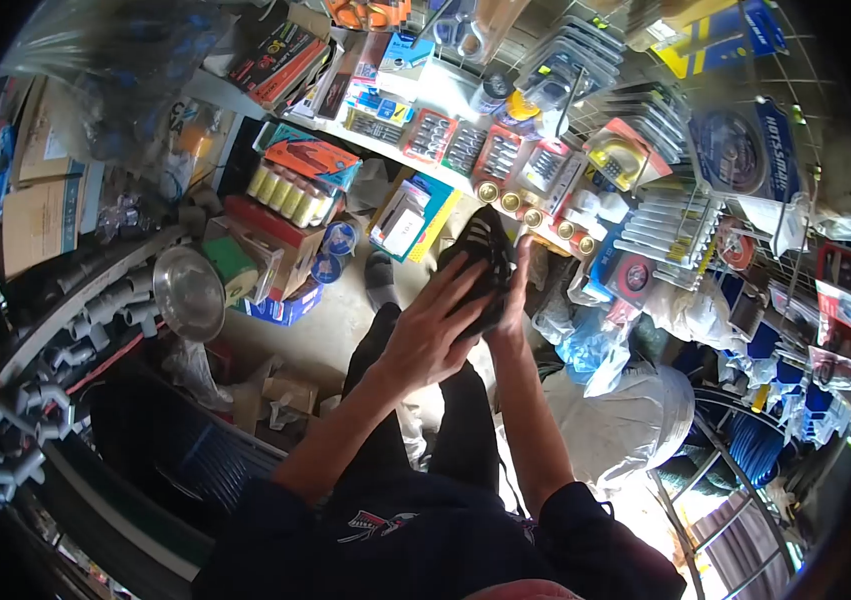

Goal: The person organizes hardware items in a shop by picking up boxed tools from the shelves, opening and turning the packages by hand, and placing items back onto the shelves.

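Between my two hands, in front of my legs, is a black item (478, 240) with pale stripes near its top; it looks like a shoe, but its kind is not certain. My left hand (432, 325) presses its fingers across the item's left and lower side. On the right side, my right hand (511, 290) grips it, with one finger pointing upward along its edge. The palms and part of the item's lower end are hidden. Just beyond it, several round gold-coloured pieces (533, 217) line the shelf edge.
Packaged drill bits (464, 146) lie on the shelf (385, 145) ahead. Boxes and a pack of yellow cylinders (290, 193) stand at left, near grey pipe fittings (75, 345). A large white sack (625, 420) and a metal rack (715, 460) are at right.
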The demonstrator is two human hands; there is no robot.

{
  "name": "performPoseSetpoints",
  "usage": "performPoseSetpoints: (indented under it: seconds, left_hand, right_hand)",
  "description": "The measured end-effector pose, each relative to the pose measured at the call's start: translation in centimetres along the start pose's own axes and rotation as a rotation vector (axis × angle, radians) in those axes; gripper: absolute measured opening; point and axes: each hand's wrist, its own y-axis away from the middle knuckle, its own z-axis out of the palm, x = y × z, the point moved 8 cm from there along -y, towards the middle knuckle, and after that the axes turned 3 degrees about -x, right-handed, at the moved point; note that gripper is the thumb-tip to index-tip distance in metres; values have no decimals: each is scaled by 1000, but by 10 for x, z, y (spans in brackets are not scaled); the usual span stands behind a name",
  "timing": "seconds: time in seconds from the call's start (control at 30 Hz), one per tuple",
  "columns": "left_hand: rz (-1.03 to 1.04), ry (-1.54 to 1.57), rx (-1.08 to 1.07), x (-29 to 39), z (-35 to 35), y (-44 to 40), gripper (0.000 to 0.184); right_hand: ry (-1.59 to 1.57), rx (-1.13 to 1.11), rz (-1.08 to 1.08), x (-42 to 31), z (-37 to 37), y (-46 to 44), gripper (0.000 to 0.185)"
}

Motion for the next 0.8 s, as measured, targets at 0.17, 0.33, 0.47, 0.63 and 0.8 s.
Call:
performPoseSetpoints:
  seconds: [0.17, 0.33, 0.47, 0.63, 0.8]
  left_hand:
    - [-356, 735, 508, -33, -34, -40, 38]
    - [-352, 605, 553, 9, 2, 2, 33]
    - [-580, 1130, 546, -11, 30, 14, 36]
    - [-606, 1556, 504, -22, 41, -10, 36]
    - [-490, 1030, 577, -19, 8, 7, 30]
  right_hand:
    - [334, -62, -22, -14, 56, 65, 59]
    - [508, 78, -299, -79, 45, 37, 48]
    - [443, -147, -52, -54, -7, 40, 49]
    - [493, -86, -212, -60, 25, 55, 55]
    - [1059, -46, -469, -72, 83, 71, 68]
